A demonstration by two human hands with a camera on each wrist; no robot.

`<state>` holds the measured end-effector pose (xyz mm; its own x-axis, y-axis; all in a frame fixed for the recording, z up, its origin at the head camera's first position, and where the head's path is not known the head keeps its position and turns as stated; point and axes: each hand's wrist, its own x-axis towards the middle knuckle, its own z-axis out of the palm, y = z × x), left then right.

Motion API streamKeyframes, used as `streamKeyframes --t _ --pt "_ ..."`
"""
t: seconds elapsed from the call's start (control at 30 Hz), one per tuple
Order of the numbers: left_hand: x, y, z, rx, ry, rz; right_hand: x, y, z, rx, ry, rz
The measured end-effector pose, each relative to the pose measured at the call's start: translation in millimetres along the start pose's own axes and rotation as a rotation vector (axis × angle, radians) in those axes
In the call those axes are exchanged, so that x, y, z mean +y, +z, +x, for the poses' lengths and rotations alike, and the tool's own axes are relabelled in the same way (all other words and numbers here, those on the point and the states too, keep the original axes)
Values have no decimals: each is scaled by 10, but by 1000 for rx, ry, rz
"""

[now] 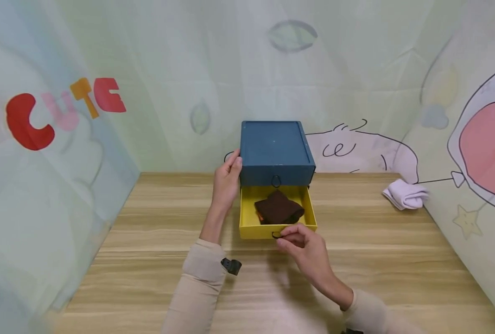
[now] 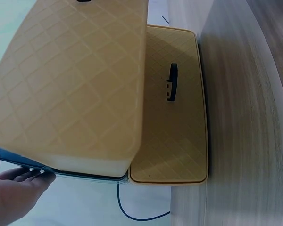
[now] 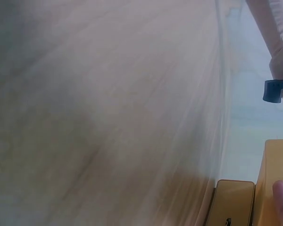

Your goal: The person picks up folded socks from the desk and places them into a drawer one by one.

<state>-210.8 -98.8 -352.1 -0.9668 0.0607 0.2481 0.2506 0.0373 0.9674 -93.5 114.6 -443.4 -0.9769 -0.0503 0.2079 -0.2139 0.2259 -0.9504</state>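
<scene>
A blue chest of drawers (image 1: 274, 141) stands at the back of the table, one yellow drawer (image 1: 247, 232) pulled out. Folded dark brown cloth (image 1: 278, 208) lies inside, a bit of orange showing at its left edge. My right hand (image 1: 307, 253) pinches the small dark loop handle (image 1: 276, 235) on the drawer's front. My left hand (image 1: 226, 181) rests against the chest's left side, fingers extended and thumb by the front corner. In the left wrist view the drawer's front (image 2: 80, 84) has a diamond pattern and looks tan, and the left fingers (image 2: 30, 176) touch the side.
Below the pulled-out drawer is a closed drawer (image 2: 179, 136) with its own dark loop (image 2: 173, 82). A folded pale cloth (image 1: 405, 195) lies at the table's right edge. Printed curtains (image 1: 168, 69) hang behind and beside the wooden table (image 1: 155, 260).
</scene>
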Motion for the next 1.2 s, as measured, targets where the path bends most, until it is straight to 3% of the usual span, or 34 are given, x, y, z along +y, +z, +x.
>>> streamKeyframes --t 0.4,0.93,1.2 --pt "21 -7 3 1 11 18 25 38 145 22 -51 -120" --pt "39 11 -23 -3 -10 31 139 51 911 51 -55 -257" --pt "33 16 -13 2 -16 22 212 74 1006 48 -45 -260"
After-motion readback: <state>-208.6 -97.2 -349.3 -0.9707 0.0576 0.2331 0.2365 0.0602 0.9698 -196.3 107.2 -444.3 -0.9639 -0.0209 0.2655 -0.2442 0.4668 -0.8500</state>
